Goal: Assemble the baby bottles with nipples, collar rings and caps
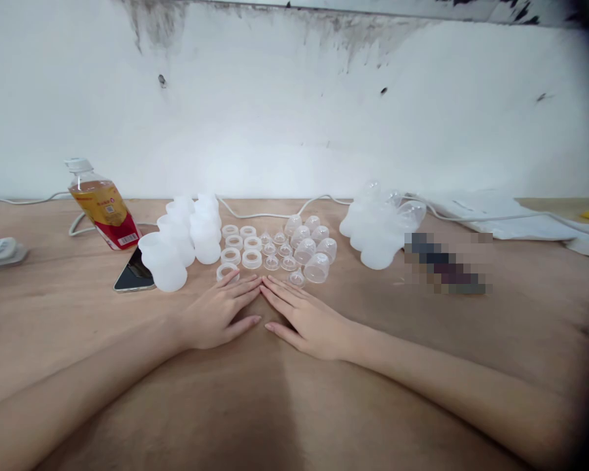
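My left hand (220,311) lies flat on the wooden table (216,405), fingers stretched out, its fingertips by the nearest white collar ring (227,273). My right hand (309,318) also rests flat, fingers extended, just below a clear silicone nipple (296,278). The two hands' fingertips meet or nearly meet at the middle. Beyond them stand rows of collar rings, nipples (271,261) and clear dome caps (317,267). Frosted white bottle bodies (163,261) stand in rows to the left. Neither hand holds anything.
At the right is a cluster of bottles (377,252) topped with clear domes, beside a pixelated patch. A tilted-looking drink bottle (105,209) and a phone (133,275) are at the left. A white cable (265,216) runs along the wall; white bags (491,219) lie at the back right.
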`<state>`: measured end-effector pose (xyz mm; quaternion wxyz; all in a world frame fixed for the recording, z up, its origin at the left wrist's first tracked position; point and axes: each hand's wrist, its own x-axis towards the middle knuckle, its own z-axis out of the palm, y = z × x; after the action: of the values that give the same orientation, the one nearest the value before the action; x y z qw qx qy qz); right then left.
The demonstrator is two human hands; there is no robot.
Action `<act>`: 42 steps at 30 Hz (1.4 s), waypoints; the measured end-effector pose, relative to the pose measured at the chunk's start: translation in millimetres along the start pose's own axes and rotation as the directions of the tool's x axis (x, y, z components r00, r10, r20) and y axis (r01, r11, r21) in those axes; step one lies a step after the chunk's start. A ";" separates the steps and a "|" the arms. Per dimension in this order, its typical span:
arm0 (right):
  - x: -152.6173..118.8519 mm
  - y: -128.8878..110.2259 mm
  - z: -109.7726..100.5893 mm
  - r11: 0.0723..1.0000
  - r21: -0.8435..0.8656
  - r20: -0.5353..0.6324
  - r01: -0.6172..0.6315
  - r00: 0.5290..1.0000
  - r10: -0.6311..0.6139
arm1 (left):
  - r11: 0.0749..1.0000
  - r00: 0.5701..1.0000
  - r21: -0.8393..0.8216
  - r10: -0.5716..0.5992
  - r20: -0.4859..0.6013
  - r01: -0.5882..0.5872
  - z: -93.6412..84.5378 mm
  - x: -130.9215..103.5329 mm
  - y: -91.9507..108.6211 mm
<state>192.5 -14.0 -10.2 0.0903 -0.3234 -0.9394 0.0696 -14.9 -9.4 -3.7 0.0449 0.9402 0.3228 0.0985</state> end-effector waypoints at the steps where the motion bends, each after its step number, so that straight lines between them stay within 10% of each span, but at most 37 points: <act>1: 0.5 -0.1 -0.8 1.000 -0.008 0.003 0.000 1.000 0.000 | 1.000 1.000 -0.009 -0.002 -0.005 0.002 0.2 -0.1 -0.2; 14: 1.4 0.2 -4.6 0.993 -0.109 -0.203 -0.035 0.979 0.012 | 0.999 0.991 0.040 -0.003 -0.133 0.008 5.5 -2.0 -4.3; 20: 3.0 6.5 -14.7 0.883 -0.233 -0.292 -0.407 0.896 0.335 | 0.925 0.859 0.118 -0.282 -0.428 0.362 7.6 -0.3 -6.1; 26: 6.2 13.8 -14.2 0.819 -0.254 -0.165 -0.514 0.858 0.487 | 0.855 0.800 0.084 -0.437 -0.411 0.511 17.5 -0.4 -16.6; 34: 4.8 11.6 -13.7 0.908 -0.168 -0.187 -0.385 0.916 0.354 | 0.875 0.781 -0.340 -0.469 -0.413 0.346 12.2 1.2 -18.3; 42: 6.9 6.5 -12.6 0.939 0.019 -0.117 -0.344 0.932 0.344 | 0.500 0.787 -0.858 -0.575 -0.224 0.121 8.3 5.3 -21.0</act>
<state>193.7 -3.7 1.8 0.1321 -0.4862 -0.8614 0.0644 -21.6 10.3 -14.1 0.4041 0.6668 0.4313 0.4539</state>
